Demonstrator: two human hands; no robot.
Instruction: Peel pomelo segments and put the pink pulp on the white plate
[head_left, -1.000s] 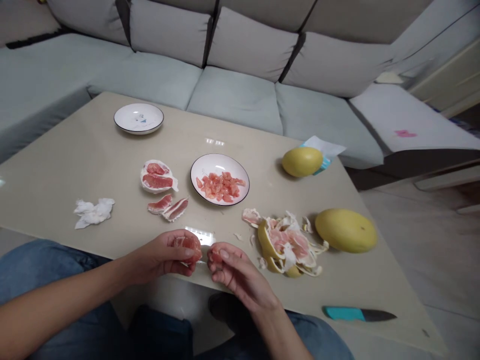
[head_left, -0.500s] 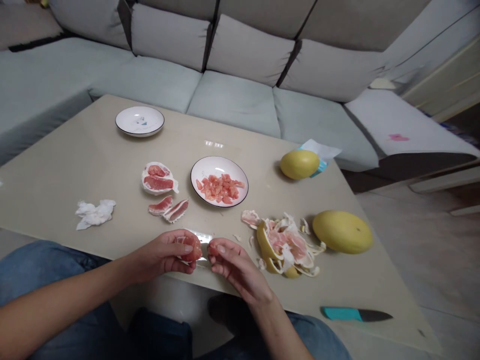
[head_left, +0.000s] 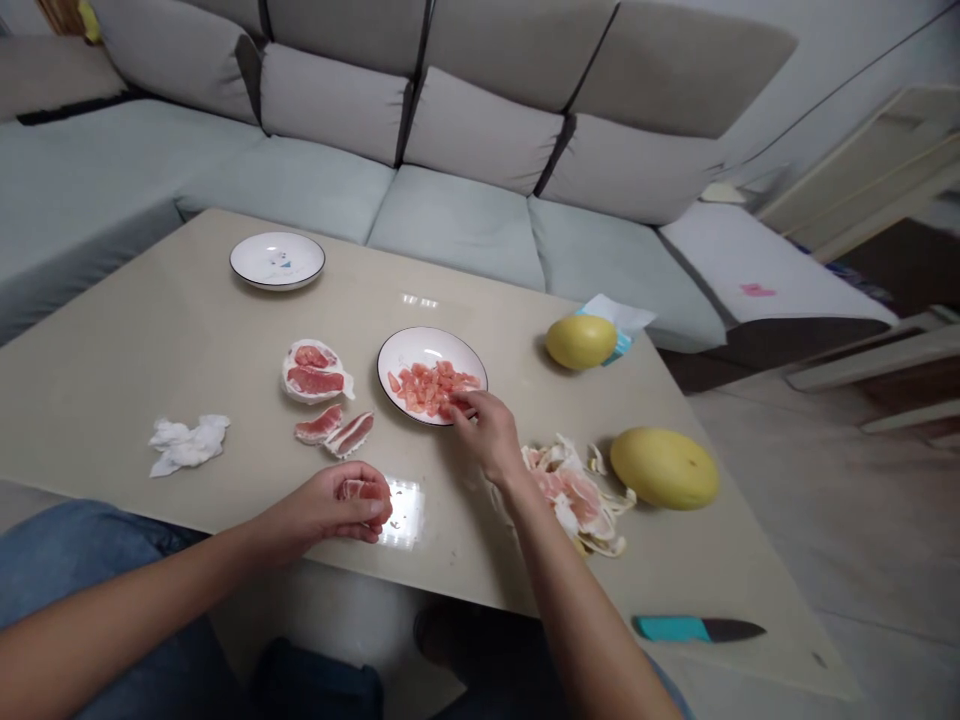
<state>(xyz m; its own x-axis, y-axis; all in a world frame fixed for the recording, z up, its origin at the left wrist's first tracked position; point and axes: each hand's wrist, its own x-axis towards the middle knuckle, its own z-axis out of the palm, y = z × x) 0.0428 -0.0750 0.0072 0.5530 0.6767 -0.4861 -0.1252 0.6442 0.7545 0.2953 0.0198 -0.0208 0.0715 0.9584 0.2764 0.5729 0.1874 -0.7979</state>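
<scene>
My left hand [head_left: 337,508] is closed around a reddish pomelo segment [head_left: 364,491] above the table's near edge. Over the right rim of a white plate [head_left: 409,345], my right hand [head_left: 484,428] has its fingertips pinched at a small piece of pomelo flesh, mostly hidden by the fingers. Broken pomelo flesh [head_left: 429,387] lies heaped on that plate. Left of it rests a partly opened peeled pomelo [head_left: 315,380], with two loose segments [head_left: 350,433] in front. Pomelo peel and membrane scraps [head_left: 577,500] are piled beyond my right forearm, which covers part of them.
Two whole yellow pomelos [head_left: 664,468] sit on the right, the farther one by a tissue pack [head_left: 622,325]. A knife with a turquoise handle [head_left: 673,628] lies at the near right. Another white plate [head_left: 277,260] and crumpled tissue [head_left: 187,444] are on the left.
My right hand has moved forward from beside the left hand to the plate, carrying a piece of flesh. The left hand keeps its segment, nearly in place. The view has tilted slightly.
</scene>
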